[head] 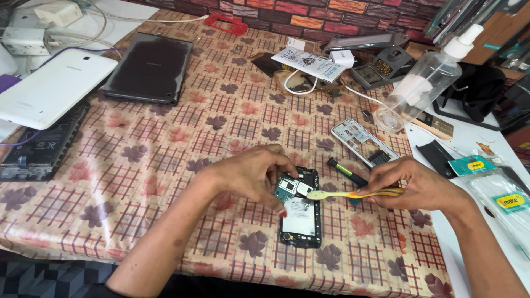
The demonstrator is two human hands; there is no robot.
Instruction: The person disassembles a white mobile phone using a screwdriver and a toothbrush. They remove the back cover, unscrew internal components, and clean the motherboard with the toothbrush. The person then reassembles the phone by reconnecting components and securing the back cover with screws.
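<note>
My left hand (251,175) pinches a small green circuit board (287,189) above the opened black phone body (301,212). My right hand (415,185) grips a yellow toothbrush (353,193), bristles at the board; the silver frame (361,142) already lies apart on the tabletop (165,165), reassembly undone.

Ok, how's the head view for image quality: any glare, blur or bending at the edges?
Head view: even, soft light with faint shadows under the hands; left hand, circuit board and toothbrush in the right hand are sharp; mild glare on the white tablet; wide-angle bending stretches the spray bottle and corners.
</note>
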